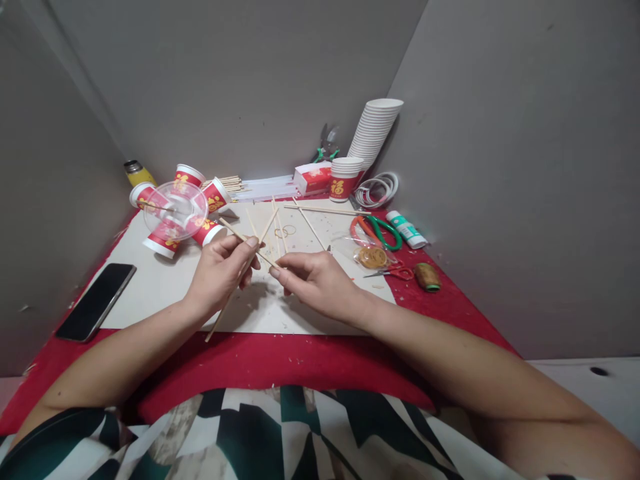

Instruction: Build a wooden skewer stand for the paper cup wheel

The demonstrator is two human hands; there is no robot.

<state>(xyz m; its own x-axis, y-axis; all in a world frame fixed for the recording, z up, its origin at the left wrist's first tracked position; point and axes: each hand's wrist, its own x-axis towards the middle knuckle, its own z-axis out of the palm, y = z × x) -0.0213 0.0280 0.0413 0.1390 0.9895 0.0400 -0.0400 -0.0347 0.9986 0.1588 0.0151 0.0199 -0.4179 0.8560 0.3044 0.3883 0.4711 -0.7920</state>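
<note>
My left hand (225, 267) is closed on wooden sticks (269, 227) that cross each other in an X between thumb and fingers. One stick slants down past my wrist toward the board's front edge. My right hand (315, 283) pinches the lower right end of the other crossed stick between thumb and forefinger. Both hands are held over a white board (300, 323). Behind them lie several loose sticks (310, 225) and a few rubber bands (285, 231). Whether a band is wrapped at the crossing is hidden by my left fingers.
At left stand red paper cups around a clear plastic lid (176, 210), with a phone (97, 300) nearer me. On the right are green-handled scissors (385, 233), a bag of rubber bands (373, 257), a thread spool (427, 277) and a glue bottle (406, 229). Stacked cups (375, 133) lean behind.
</note>
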